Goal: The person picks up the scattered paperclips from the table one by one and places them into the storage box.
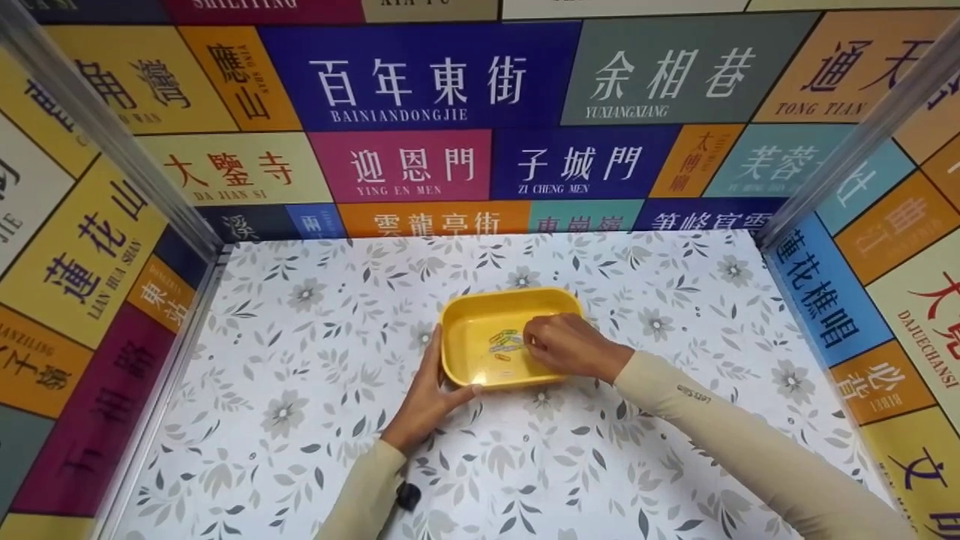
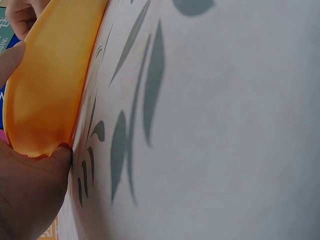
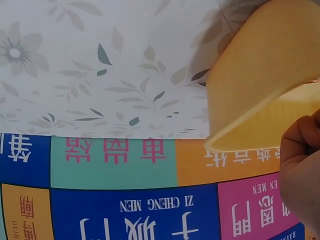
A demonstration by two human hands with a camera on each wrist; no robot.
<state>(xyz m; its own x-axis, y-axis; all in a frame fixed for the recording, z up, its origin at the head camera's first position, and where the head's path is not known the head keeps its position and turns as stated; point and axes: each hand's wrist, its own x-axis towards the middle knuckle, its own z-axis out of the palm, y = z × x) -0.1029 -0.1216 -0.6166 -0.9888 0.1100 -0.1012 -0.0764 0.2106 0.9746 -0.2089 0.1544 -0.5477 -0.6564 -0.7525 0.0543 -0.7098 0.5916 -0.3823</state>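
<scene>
A yellow rectangular tray [image 1: 469,337] with rounded corners stands on the table in the head view. Several coloured paper clips [image 1: 504,341] lie on its bottom. My left hand [image 1: 424,394] holds the tray at its near left corner, fingers along the left side and thumb at the near side. In the left wrist view that hand [image 2: 32,190] lies against the tray wall [image 2: 50,75]. My right hand [image 1: 566,343] is inside the tray with curled fingers, right beside the clips. What its fingertips touch or hold is hidden, also in the right wrist view [image 3: 302,170].
A white tabletop [image 1: 322,345] with a grey leaf and flower print surrounds the tray. Panels with coloured Chinese place-name blocks [image 1: 420,75] stand behind and at both sides. Clear upright edges [image 1: 870,105] mark the corners.
</scene>
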